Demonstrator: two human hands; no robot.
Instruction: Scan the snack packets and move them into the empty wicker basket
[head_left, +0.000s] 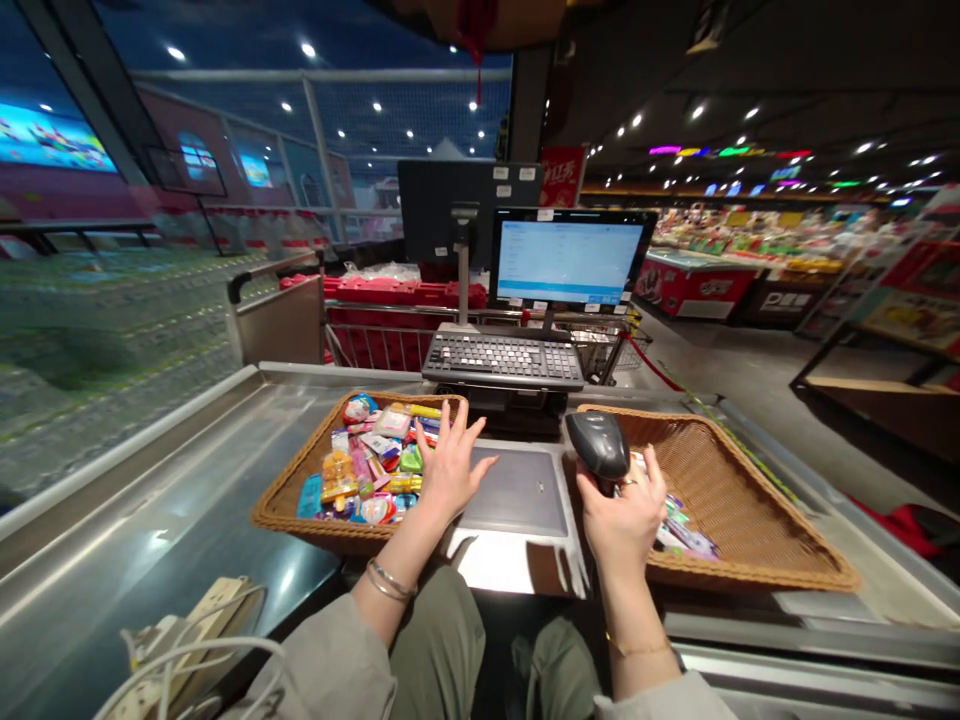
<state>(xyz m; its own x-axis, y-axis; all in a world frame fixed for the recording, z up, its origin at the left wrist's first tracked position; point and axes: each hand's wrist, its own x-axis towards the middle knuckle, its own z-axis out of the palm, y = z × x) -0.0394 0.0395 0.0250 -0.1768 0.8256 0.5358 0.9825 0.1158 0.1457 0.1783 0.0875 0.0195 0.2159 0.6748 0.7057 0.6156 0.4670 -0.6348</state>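
Observation:
My left hand [451, 465], fingers spread, hovers at the right side of a brown wicker basket [281, 490] full of small colourful packaged goods [367, 460]. Nothing shows in its fingers. My right hand [626, 515] is wrapped round the handle of a dark handheld barcode scanner [598, 443], whose head points up and away from me. Behind that hand stands a second wicker basket [735, 480]. A few small packages [686, 535] lie in its left part, partly covered by the hand. A flat grey counter plate [517, 490] lies between the two baskets.
A black keyboard [502, 360] sits beyond the plate, below a lit monitor [570, 258] and a second dark screen [442, 210]. A metal counter [180, 470] extends left, with a power strip and white cables [202, 640] near me. Shopping carts [382, 335] stand behind.

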